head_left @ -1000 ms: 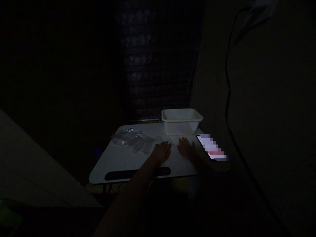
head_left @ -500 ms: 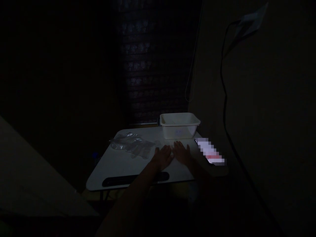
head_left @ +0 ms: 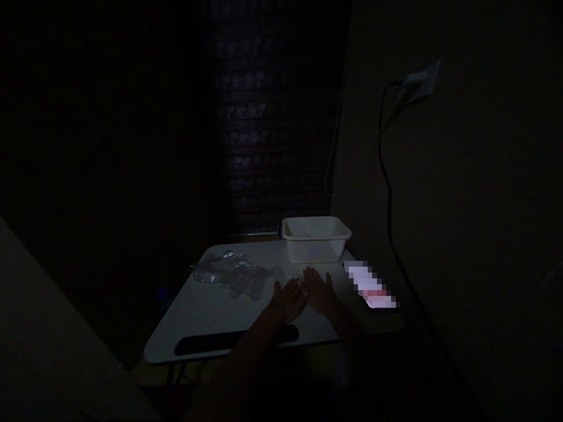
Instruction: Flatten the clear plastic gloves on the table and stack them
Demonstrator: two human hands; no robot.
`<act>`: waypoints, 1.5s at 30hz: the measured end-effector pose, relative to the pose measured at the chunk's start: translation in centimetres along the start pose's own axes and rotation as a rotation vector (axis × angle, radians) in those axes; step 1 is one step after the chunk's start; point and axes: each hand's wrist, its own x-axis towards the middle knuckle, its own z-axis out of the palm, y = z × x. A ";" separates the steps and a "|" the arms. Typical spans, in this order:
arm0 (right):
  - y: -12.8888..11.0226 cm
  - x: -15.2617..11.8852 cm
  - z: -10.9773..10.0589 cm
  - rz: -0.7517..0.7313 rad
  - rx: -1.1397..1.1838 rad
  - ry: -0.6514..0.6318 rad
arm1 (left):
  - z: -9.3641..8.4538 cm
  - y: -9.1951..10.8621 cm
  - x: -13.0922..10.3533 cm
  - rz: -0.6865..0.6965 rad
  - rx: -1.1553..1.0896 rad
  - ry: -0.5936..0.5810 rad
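Note:
In dim light, my left hand (head_left: 288,300) lies palm down over the white table (head_left: 211,313), its thumb spread to the left. My right hand (head_left: 320,291) is right beside it, fingers stretched forward and thumb out to the right. The two hands meet at the fingers of my left hand. Some clear plastic (head_left: 290,270) seems to lie just beyond the fingertips, too dark to make out well. Left of my hands a crumpled clear plastic sheet or bag (head_left: 237,275) lies flat. Behind my hands stands a white basin (head_left: 314,249).
A lit phone (head_left: 369,285), its screen blurred, lies at the table's right side. A black holder strip (head_left: 211,341) runs along the front edge, partly under my left forearm. A black cable (head_left: 389,205) hangs from a wall socket (head_left: 417,84) on the right.
The whole scene sits lower in the view, as the camera has tilted up. My hands stay side by side on the table, with my left fingers slightly closer against my right hand.

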 end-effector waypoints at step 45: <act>1.4 -0.2 0.8 0.059 0.038 0.051 | 0.5 -0.3 -0.1 -0.037 0.088 0.012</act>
